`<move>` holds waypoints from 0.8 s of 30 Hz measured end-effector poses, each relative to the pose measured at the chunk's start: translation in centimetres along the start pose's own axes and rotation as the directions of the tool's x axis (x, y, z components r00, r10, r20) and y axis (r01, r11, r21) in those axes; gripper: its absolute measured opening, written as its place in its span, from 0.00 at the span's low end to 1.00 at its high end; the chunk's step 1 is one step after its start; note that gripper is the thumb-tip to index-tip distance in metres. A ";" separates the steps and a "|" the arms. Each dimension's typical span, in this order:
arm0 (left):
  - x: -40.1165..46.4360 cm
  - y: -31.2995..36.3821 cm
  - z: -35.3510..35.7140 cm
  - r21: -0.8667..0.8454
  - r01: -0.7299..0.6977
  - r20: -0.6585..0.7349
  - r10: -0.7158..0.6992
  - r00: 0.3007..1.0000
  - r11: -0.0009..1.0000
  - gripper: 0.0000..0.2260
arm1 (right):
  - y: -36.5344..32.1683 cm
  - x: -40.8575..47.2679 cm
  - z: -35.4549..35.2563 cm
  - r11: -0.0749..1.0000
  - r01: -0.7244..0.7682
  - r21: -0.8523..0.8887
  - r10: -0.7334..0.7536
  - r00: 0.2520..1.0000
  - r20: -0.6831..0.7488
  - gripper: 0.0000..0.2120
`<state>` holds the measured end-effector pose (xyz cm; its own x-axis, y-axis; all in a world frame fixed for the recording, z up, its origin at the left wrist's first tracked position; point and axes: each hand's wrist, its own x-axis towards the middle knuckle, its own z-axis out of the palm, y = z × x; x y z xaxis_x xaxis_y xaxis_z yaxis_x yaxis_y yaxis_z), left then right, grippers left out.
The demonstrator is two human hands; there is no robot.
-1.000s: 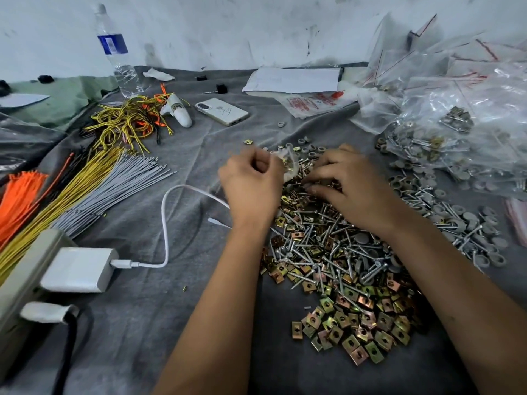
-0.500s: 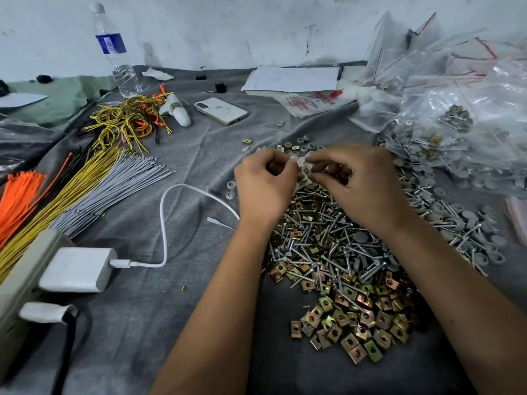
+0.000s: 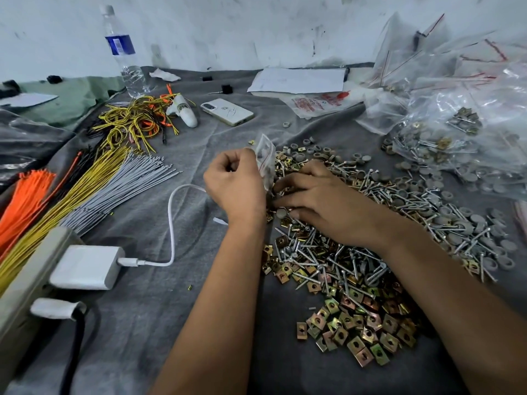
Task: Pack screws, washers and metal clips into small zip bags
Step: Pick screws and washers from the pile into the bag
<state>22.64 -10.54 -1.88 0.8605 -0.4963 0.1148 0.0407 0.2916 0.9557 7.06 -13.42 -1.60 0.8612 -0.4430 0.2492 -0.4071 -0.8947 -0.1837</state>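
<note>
Currently my left hand [image 3: 234,186] pinches a small clear zip bag [image 3: 265,159] upright at the far edge of the hardware heap. My right hand [image 3: 319,201] lies palm-down on the pile, fingers curled into the screws [image 3: 339,262]; whether they grasp a piece I cannot tell. Grey washers [image 3: 467,223] spread to the right, brass-coloured metal clips [image 3: 368,334] nearest me, all on grey cloth [image 3: 159,323]. Filled bags [image 3: 456,135] lie far right.

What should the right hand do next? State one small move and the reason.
Probably pinch a few pieces from the loose hardware pile and lift them to the small zip bag. The left hand holds that bag upright beside the pile, while the right hand lies on the parts, fingers down among them.
</note>
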 end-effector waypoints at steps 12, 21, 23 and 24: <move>-0.2 0.1 0.0 -0.009 0.001 0.008 -0.001 1.000 1.000 0.12 | -0.4 0.0 0.3 0.999 -0.035 0.010 0.036 0.999 -0.031 0.14; -0.4 0.4 -0.1 -0.002 0.021 0.021 -0.021 1.000 1.000 0.11 | -0.4 0.3 0.5 0.999 -0.039 0.026 0.039 0.999 -0.004 0.12; -0.5 0.4 -0.1 0.007 0.018 0.028 -0.018 0.999 1.000 0.11 | -0.6 0.3 0.4 0.998 -0.034 0.055 0.033 0.999 0.013 0.10; -0.5 0.4 0.0 0.011 0.017 0.036 -0.017 0.999 1.000 0.11 | -0.8 0.3 0.4 0.997 -0.027 0.069 0.025 0.999 0.022 0.08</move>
<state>22.26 -10.14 -1.56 0.8407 -0.5305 0.1080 0.0498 0.2744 0.9603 7.79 -12.82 -1.70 0.8570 -0.4641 0.2239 -0.4080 -0.8766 -0.2553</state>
